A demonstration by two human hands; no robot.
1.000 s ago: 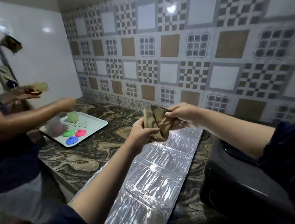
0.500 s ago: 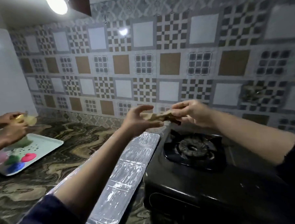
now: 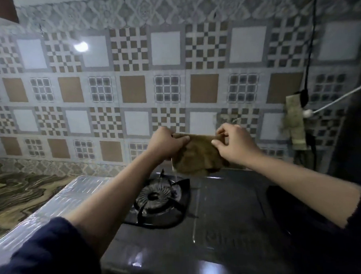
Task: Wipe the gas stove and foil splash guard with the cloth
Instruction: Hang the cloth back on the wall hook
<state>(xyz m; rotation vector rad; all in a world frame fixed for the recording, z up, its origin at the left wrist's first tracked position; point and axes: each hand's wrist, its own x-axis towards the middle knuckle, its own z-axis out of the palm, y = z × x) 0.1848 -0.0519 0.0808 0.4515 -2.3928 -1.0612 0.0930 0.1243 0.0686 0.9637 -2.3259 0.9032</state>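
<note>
Cloth [image 3: 197, 154] now spread between left hand [image 3: 165, 144] and right hand [image 3: 233, 145], each grip pinching a top corner, hanging over the gas stove [image 3: 220, 218] rather than the foil splash guard [image 3: 60, 200] on the bench, so wiping probably starts at the stove.

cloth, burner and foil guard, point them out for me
cloth [image 3: 197, 154], head view, middle of the hanging fabric
burner [image 3: 155, 195], head view, ribbed burner cap
foil splash guard [image 3: 70, 195], head view, flat top surface left of the stove
</note>
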